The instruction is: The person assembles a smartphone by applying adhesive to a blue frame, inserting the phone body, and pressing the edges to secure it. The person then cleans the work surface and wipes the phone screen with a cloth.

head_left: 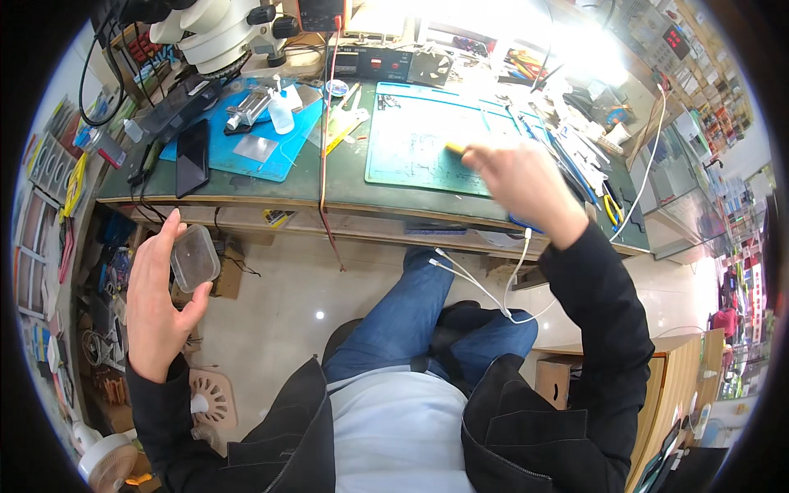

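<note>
A white shirt [399,435] sits nearest, the left hand [158,297] has a clear box [196,259] in its grip before the bench [347,186], and the blurred right hand [526,185] pinches a yellow piece [454,148] over a mat [390,160].

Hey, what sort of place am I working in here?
Probably a small electronics or phone repair shop: a white microscope stands at the left of the green workbench, a black phone-shaped device lies there too, and yellow-handled pliers sit at the right.
</note>
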Demonstrator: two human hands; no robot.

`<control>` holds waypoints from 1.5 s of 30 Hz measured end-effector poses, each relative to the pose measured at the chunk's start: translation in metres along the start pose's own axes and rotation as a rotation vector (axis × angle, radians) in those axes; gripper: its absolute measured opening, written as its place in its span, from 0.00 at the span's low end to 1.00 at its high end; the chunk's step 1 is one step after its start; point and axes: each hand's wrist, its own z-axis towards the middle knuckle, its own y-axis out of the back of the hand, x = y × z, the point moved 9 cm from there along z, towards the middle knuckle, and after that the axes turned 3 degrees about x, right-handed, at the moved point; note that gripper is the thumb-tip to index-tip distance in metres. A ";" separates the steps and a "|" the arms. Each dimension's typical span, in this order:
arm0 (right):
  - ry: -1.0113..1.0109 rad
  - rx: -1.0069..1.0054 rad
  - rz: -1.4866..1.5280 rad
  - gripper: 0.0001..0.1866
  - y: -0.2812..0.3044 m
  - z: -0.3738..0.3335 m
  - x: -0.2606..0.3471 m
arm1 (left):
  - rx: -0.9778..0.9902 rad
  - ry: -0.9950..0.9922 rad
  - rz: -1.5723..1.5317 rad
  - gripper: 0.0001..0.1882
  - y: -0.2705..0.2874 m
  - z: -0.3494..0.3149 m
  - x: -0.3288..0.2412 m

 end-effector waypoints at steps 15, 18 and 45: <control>-0.214 0.032 0.743 0.19 0.035 -0.025 -0.019 | 0.049 -0.131 -0.029 0.48 -0.023 0.013 -0.011; -0.214 -0.282 0.094 0.20 0.052 0.006 -0.052 | 0.132 -0.132 -0.077 0.49 -0.028 0.019 -0.015; -0.201 -0.151 0.095 0.15 -0.025 0.027 -0.133 | 0.167 -0.099 -0.042 0.49 -0.049 0.030 0.001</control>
